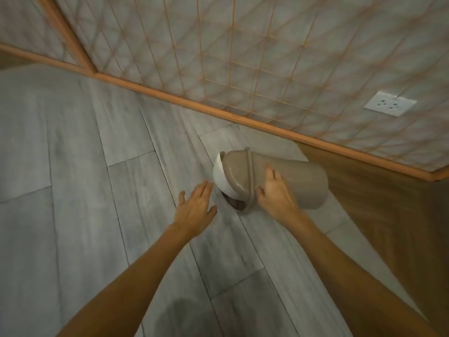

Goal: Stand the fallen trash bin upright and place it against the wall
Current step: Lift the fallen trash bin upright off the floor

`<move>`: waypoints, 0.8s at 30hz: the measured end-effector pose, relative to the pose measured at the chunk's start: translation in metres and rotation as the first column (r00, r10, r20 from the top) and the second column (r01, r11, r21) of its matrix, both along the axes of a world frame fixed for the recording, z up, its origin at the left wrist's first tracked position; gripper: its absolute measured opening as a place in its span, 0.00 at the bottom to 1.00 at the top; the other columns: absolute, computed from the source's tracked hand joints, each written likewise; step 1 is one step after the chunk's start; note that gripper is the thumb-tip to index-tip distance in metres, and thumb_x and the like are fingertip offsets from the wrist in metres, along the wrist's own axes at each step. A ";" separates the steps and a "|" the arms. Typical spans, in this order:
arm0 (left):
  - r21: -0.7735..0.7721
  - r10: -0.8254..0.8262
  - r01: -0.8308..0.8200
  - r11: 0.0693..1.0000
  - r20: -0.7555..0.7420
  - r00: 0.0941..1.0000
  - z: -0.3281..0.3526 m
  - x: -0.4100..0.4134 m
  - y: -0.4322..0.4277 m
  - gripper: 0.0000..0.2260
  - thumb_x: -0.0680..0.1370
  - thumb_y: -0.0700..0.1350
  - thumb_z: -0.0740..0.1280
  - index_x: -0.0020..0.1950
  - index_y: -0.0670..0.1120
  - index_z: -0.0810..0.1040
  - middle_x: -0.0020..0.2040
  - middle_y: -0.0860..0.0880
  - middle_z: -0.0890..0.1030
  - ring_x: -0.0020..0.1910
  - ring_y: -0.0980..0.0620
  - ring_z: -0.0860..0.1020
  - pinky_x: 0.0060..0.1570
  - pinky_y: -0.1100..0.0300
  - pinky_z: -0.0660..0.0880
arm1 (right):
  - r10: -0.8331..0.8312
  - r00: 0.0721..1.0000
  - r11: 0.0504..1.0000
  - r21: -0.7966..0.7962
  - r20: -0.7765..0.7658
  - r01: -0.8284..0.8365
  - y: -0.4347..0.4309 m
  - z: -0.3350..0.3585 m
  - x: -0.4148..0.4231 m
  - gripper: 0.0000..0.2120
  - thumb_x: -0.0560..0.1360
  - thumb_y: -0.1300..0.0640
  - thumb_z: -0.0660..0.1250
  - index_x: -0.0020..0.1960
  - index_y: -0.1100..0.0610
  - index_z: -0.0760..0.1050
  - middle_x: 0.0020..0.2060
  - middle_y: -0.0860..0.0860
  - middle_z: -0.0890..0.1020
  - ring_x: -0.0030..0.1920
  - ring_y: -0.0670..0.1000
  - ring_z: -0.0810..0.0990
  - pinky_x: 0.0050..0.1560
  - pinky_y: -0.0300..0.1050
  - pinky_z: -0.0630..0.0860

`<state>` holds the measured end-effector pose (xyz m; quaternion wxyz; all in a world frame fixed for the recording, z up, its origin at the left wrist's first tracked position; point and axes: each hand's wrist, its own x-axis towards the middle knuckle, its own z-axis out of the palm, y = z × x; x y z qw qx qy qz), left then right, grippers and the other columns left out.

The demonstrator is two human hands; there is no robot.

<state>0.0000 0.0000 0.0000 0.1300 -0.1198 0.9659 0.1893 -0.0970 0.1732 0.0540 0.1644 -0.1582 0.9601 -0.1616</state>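
A taupe plastic trash bin (301, 181) lies on its side on the grey plank floor, its white swing lid (220, 176) pointing left and its base pointing right toward the wall. My right hand (274, 193) rests on the bin's body just behind the lid rim, thumb under the rim and fingers over the top. My left hand (196, 207) hovers open with fingers spread, just left of the lid and not touching it.
The wall (243, 57) with an orange lattice grid runs diagonally behind the bin, edged by an orange skirting strip (170, 96). A white power socket (390, 103) sits on the wall at right. A brown wooden floor area (379, 215) lies right of the bin.
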 end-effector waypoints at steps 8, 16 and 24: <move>0.523 0.459 -0.450 0.724 0.122 0.880 -0.115 -0.033 0.026 0.28 0.79 0.48 0.63 0.76 0.41 0.59 0.73 0.39 0.68 0.70 0.41 0.68 0.68 0.47 0.68 | -0.119 0.987 0.974 -0.207 -0.112 0.094 -0.020 -0.061 -0.034 0.20 0.78 0.61 0.61 0.68 0.64 0.65 0.63 0.63 0.70 0.62 0.63 0.72 0.64 0.55 0.70; 0.724 0.564 -0.678 0.128 0.509 0.651 -0.166 -0.060 0.051 0.08 0.79 0.47 0.65 0.48 0.42 0.72 0.48 0.39 0.77 0.42 0.46 0.76 0.39 0.52 0.75 | -0.108 0.982 0.972 -0.225 -0.155 0.071 -0.034 -0.085 -0.043 0.20 0.78 0.61 0.61 0.69 0.66 0.66 0.64 0.63 0.70 0.60 0.61 0.74 0.57 0.48 0.71; 0.751 0.406 -0.660 -0.026 0.611 0.680 -0.167 -0.060 0.071 0.10 0.78 0.48 0.62 0.52 0.43 0.78 0.48 0.45 0.78 0.41 0.50 0.74 0.42 0.55 0.73 | -0.120 0.990 0.983 -0.145 -0.070 0.109 -0.032 -0.087 -0.042 0.12 0.76 0.68 0.62 0.59 0.67 0.74 0.63 0.63 0.71 0.53 0.61 0.75 0.46 0.39 0.65</move>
